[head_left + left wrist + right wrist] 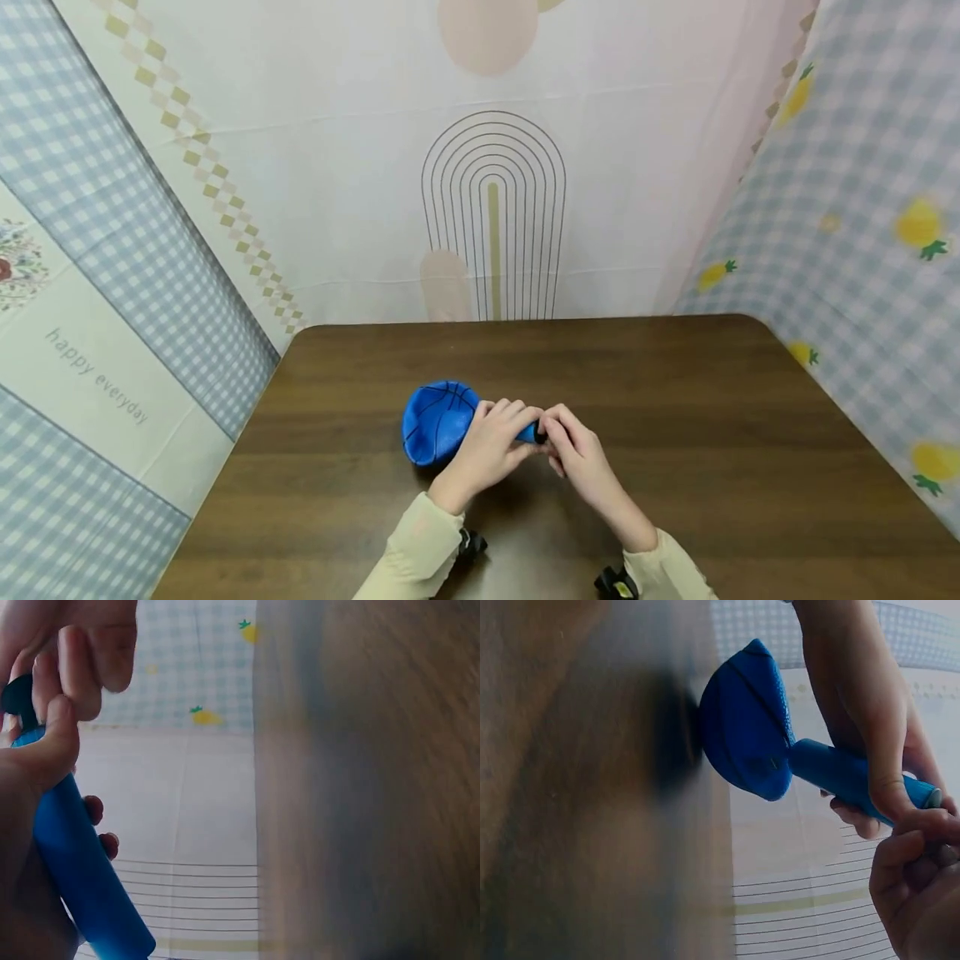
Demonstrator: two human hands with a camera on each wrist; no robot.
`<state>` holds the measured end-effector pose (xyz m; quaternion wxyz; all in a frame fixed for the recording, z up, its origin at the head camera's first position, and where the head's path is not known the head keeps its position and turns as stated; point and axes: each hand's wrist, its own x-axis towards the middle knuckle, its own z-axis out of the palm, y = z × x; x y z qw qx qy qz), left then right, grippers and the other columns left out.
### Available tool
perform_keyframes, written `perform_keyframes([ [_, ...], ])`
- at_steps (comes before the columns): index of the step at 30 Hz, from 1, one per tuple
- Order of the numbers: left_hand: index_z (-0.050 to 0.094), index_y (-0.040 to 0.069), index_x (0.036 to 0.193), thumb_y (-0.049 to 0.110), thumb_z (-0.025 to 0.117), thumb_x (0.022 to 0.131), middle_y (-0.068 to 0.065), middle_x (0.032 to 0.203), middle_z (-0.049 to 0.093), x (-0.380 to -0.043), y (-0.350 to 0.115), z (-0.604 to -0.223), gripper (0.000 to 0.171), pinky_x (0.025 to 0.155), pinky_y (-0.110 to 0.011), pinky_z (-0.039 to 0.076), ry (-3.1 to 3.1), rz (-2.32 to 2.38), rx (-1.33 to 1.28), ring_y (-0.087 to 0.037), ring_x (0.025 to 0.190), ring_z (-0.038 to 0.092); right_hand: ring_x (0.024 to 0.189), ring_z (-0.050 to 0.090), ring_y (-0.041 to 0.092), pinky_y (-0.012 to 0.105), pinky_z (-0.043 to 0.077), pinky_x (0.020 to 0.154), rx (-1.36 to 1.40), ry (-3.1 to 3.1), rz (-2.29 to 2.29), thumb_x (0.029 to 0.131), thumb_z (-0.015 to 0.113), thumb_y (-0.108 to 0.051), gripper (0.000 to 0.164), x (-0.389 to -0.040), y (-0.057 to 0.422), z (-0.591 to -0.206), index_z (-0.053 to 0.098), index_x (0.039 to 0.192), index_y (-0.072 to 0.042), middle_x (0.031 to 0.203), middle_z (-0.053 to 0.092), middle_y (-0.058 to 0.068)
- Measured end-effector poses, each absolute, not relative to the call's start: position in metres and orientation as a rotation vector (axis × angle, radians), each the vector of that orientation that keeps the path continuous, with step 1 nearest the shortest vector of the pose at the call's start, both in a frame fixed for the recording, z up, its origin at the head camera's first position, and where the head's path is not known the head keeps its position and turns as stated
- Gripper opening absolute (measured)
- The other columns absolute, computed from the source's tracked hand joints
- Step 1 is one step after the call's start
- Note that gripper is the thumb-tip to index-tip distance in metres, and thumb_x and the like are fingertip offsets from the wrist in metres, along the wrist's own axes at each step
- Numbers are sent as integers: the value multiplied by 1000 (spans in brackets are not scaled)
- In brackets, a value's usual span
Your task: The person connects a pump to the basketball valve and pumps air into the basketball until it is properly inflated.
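Observation:
A half-collapsed blue ball with black basketball lines (pixel 441 423) sits on the table, its side dented inward. A slim blue hand pump (pixel 94 870) runs from the ball's side toward the right; in the right wrist view the pump barrel (pixel 829 766) meets the ball (pixel 739 724). My left hand (pixel 491 444) grips the barrel, with the thumb along it near the handle end. At that end, my right hand (pixel 581 457) holds the pump's black handle (pixel 18 696) with curled fingers. A short stem shows between handle and barrel in the left wrist view.
The brown wooden table (pixel 337 500) has rounded far corners. A pale printed cloth (pixel 360 208) hangs behind it, with checked cloths at the left (pixel 112 167) and right (pixel 847 250). Dark wrist cameras (pixel 471 544) sit by both sleeves.

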<state>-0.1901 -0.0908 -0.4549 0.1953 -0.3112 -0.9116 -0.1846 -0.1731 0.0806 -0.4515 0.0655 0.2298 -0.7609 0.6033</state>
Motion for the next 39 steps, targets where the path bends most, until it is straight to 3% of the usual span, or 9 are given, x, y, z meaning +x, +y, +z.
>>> perform_keyframes([
  [5,60,25,120,43,66,87,8,107,64,-194,-94,-456,38,90,-37,41,-2594,-559,-885,-13,99,56,57,49,1,23,44,52,590,-2314,1693,95,58,-9,7,-167,95,-442,65,96,-11,75,60,3],
  [12,59,25,120,43,64,87,6,107,66,-199,-93,-453,37,88,-37,42,-2599,-653,-819,-14,98,57,61,50,2,21,43,54,504,-2262,1492,91,64,-5,13,-153,130,-410,65,100,-15,82,58,-7],
  [15,59,25,120,42,64,87,6,105,66,-196,-93,-452,37,87,-37,41,-2607,-651,-787,-14,97,57,67,52,4,21,44,58,580,-2267,1507,93,61,-5,17,-154,139,-409,63,107,-16,85,58,-6],
  [20,62,23,117,39,69,84,6,102,67,-190,-90,-450,37,84,-37,38,-2555,-633,-796,-15,95,58,57,50,13,29,43,47,875,-2192,1821,95,52,2,17,-169,129,-433,56,111,-3,75,52,5],
  [25,62,23,118,38,69,85,7,105,66,-188,-88,-449,37,89,-39,39,-2539,-608,-858,-14,98,58,58,51,7,31,44,47,989,-2177,1942,94,54,1,14,-176,110,-450,55,108,-1,78,56,5],
  [30,62,25,119,40,68,85,7,106,65,-191,-91,-452,37,93,-41,40,-2561,-609,-856,-14,100,57,67,57,3,27,51,58,791,-2339,1772,94,59,-9,14,-169,108,-446,62,108,-9,84,62,3],
  [34,62,25,118,40,68,84,5,105,65,-195,-93,-453,37,94,-41,41,-2564,-662,-834,-15,100,57,66,57,3,24,49,58,669,-2399,1546,93,61,-12,16,-155,121,-425,66,108,-17,86,63,-2],
  [39,62,25,118,40,68,84,4,105,66,-198,-97,-449,38,95,-42,41,-2563,-670,-786,-17,99,57,57,45,-1,18,39,50,670,-2335,1201,81,75,-8,32,-142,140,-403,66,108,-21,78,56,-11],
])
